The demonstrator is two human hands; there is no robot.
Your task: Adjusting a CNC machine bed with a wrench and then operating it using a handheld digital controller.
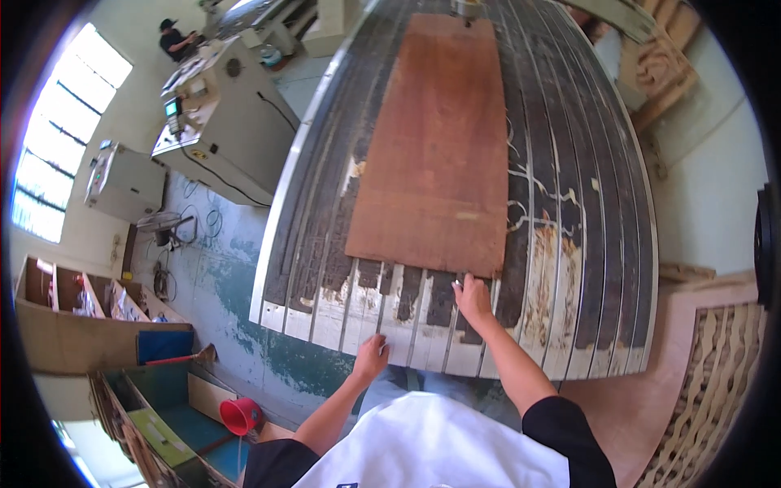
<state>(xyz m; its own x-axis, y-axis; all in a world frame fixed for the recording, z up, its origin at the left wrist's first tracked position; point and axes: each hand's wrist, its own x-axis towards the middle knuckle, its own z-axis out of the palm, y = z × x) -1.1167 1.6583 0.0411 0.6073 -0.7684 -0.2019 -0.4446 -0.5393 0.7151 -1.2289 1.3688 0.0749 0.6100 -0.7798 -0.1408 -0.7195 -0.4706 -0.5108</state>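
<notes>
Board (435,163), wide and reddish-brown, lies flat on the grooved surface (606,268), reaching toward 12 o'clock, its far end near a machine head (467,9). The right hand (473,299) is at its near edge, around 5 o'clock, fingers curled; whether they grip the wood or something small, I cannot tell. The left hand (372,358) is at the surface's rim, toward 7 o'clock, fingers bent, their hold unclear. Working that edge probably calls for light, even pressure, lest the board skew across the grooves.
</notes>
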